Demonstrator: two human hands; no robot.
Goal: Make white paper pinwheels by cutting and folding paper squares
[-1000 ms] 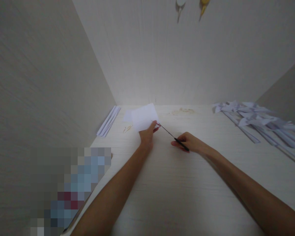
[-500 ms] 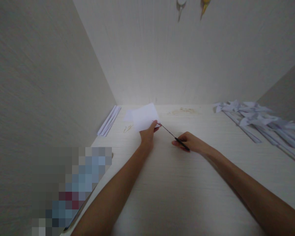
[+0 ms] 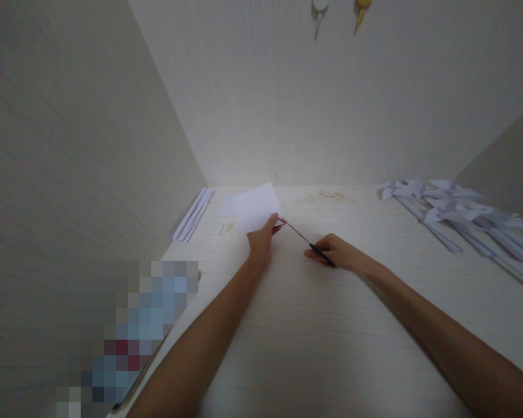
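My left hand (image 3: 261,239) pinches the lower right corner of a white sheet of paper (image 3: 255,206), held a little above the pale wooden desk (image 3: 314,325). My right hand (image 3: 336,252) grips a thin black tool with a dark handle (image 3: 307,240); it looks like a pair of scissors seen edge-on. The tool's tip reaches the paper's corner right beside my left thumb, where a small red mark shows.
A bundle of folded white paper strips (image 3: 192,214) lies by the left wall. Several folded paper pieces (image 3: 457,212) are heaped at the right. A small pale object (image 3: 226,227) lies near the sheet. Two items (image 3: 337,11) hang on the back wall.
Almost nothing has moved; my left thumb has shifted slightly on the paper's corner and the tool's tip stays at that corner.
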